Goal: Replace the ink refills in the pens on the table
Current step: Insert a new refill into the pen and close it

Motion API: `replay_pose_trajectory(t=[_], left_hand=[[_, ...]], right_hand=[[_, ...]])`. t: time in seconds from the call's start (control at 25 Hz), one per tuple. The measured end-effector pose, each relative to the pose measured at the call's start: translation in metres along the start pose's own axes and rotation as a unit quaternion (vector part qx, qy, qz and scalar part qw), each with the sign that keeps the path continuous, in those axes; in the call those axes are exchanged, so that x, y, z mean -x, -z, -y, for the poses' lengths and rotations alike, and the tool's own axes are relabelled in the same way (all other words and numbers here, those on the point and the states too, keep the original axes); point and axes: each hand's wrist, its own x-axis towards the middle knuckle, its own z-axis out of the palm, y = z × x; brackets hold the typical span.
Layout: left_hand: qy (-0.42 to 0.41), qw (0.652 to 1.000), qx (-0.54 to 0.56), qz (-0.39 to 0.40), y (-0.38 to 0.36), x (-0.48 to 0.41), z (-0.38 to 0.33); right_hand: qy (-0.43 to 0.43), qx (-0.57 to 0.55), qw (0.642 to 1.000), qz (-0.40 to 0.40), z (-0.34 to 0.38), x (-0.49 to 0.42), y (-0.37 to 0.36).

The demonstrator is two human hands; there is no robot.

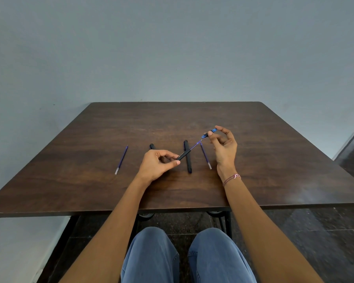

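My left hand (158,165) pinches a black pen barrel (183,155) that tilts up to the right above the table. A purple ink refill (195,146) sticks out of the barrel's upper end. My right hand (225,148) holds the pen's blue tip section (209,134) between thumb and fingers, at the refill's far end. A second black pen (188,160) lies flat on the table under the held one. Another black pen (152,146) peeks out behind my left hand. Two loose purple refills lie on the table, one at the left (121,159) and one beside my right wrist (205,155).
The dark wooden table (274,160) stands against a grey-blue wall. Its near edge runs just above my knees, and its right edge borders a dark tiled floor (325,231).
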Motion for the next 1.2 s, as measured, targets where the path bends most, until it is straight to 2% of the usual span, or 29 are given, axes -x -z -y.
replay_pose_trajectory(t=[0.24,0.4,0.8,1.0,1.2], left_hand=[[0.0,1.0,0.003,-0.004,-0.0004,-0.0009,0.0013],[-0.005,1.0,0.008,-0.022,-0.0004,-0.0009,0.0013],[-0.008,1.0,0.012,-0.013,-0.0004,-0.0021,0.0036],[-0.003,1.0,0.015,-0.012,-0.0009,-0.0019,0.0046],[0.002,1.0,0.017,-0.018,-0.0004,-0.0016,0.0037]], right_hand=[[-0.004,0.009,1.0,0.019,0.0017,0.0005,-0.0015],[-0.011,-0.01,1.0,-0.011,0.002,-0.0014,0.001],[-0.002,-0.005,1.0,0.009,0.0016,-0.0008,-0.0009],[0.012,0.017,0.998,0.064,0.0009,0.0027,-0.0042],[0.005,0.029,0.996,0.081,0.0011,0.003,-0.0044]])
